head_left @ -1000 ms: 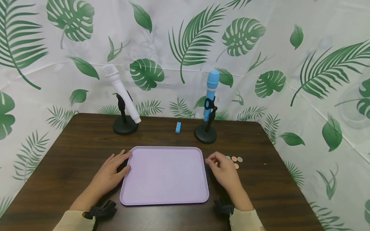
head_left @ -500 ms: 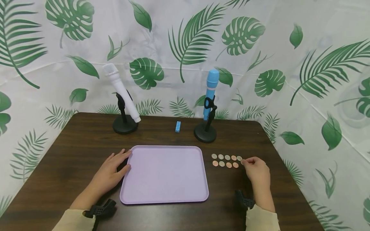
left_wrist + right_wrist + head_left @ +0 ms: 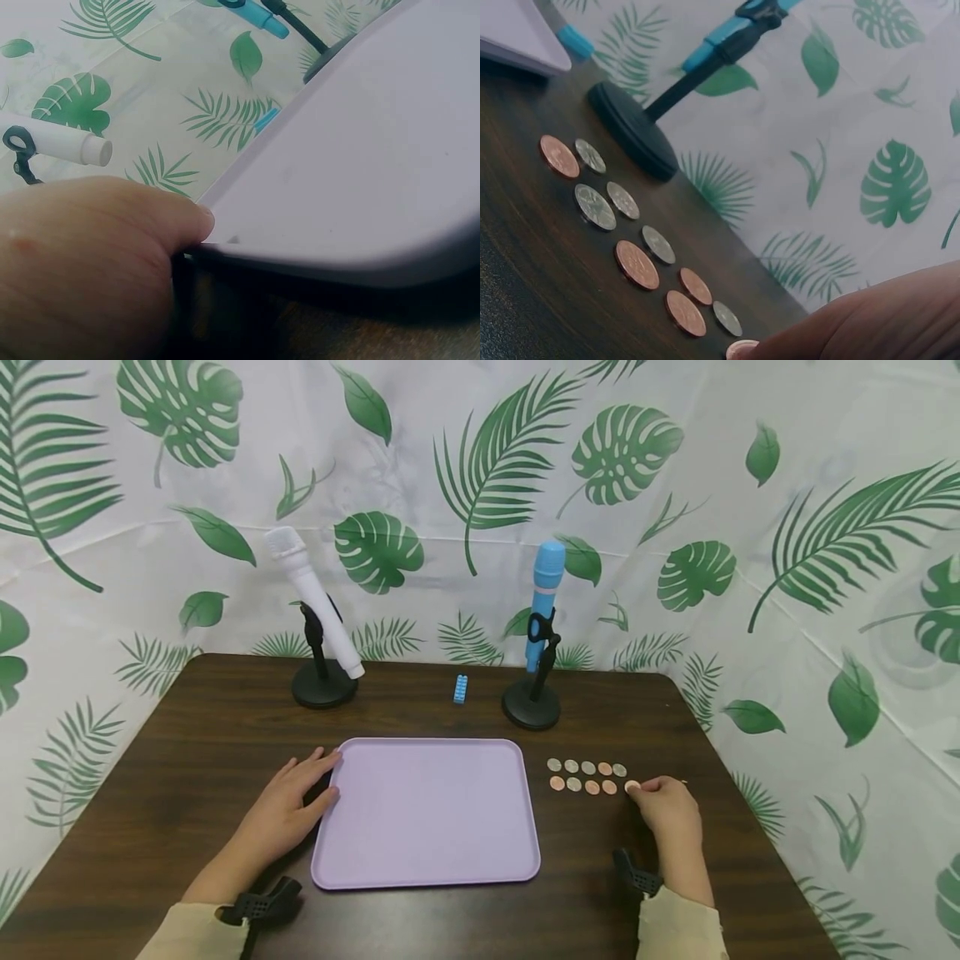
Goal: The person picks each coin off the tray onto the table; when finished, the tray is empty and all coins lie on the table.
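Note:
My left hand (image 3: pixel 296 797) rests with extended fingers at the left rim of a lilac tray (image 3: pixel 423 883); in the left wrist view a fingertip touches the edge of that tray (image 3: pixel 352 150). To the tray's right lie two rows of coins, silver and copper mixed. My right hand (image 3: pixel 670 810) has its thumb and forefinger on a copper coin (image 3: pixel 632 786) at the right end of the near row. The right wrist view shows this coin (image 3: pixel 741 348) partly hidden under a finger, beside a silver coin (image 3: pixel 727 319) and another copper coin (image 3: pixel 685 313).
Behind the tray, a white microphone (image 3: pixel 318 602) leans in a black stand (image 3: pixel 324 687) at left. A blue microphone (image 3: pixel 546 581) sits in another stand (image 3: pixel 531 703) at right. Between them lies a small blue studded block (image 3: pixel 461 689). A leaf-print cloth hangs behind the table.
My right hand has gone from beside the tray to the right end of the coin rows, where a copper coin now shows at its fingertips. The left hand stays put.

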`<state>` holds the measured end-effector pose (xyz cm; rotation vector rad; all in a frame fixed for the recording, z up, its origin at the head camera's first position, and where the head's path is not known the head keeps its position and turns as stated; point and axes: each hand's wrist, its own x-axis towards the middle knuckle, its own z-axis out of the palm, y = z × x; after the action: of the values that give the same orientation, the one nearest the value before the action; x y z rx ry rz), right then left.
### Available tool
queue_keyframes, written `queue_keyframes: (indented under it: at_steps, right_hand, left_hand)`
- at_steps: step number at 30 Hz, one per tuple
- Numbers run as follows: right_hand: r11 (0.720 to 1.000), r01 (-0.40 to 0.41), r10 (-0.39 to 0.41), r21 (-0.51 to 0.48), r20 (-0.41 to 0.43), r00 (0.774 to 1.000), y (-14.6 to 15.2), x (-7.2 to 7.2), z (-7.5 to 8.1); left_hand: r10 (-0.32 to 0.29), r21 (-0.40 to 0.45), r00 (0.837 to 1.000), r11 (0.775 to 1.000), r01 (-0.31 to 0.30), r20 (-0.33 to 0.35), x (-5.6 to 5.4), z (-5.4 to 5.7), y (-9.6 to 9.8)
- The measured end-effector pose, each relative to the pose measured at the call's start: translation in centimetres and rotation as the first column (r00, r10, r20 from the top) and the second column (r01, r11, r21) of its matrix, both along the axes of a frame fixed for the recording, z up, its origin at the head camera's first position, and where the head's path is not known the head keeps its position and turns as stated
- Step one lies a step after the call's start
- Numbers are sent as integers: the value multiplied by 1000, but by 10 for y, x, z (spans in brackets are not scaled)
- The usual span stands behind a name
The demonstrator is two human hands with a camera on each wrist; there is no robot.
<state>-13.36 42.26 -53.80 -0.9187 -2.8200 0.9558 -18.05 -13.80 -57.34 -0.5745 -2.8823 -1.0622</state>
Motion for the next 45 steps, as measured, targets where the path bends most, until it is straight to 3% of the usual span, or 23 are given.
queue_keyframes:
  at_steps: [7,17,23,30,38,45]
  right_hand:
    - [1000,-21,21,7,12,1000,2,-3,-2]
    - [997,-78,79,27,-6,997,2,-5,-4]
    - [996,-87,87,26,17,996,5,-5,-6]
    - [996,-93,93,6,-3,996,3,-5,-12]
    - [991,-130,128,-44,-27,991,7,-4,-19]
    - [993,-106,105,-43,-17,994,22,8,-34]
  left_hand:
    - [2,-8,1000,1000,-2,3,0,-6,0]
    - [9,-6,1000,1000,-9,-4,0,-6,1]
    - [21,3,1000,1000,-21,20,8,-11,3]
    - [43,0,999,999,-43,2,13,-10,-1]
    - [66,2,998,998,-66,18,27,-19,-5]
    - [43,10,999,999,-43,-7,24,-38,6]
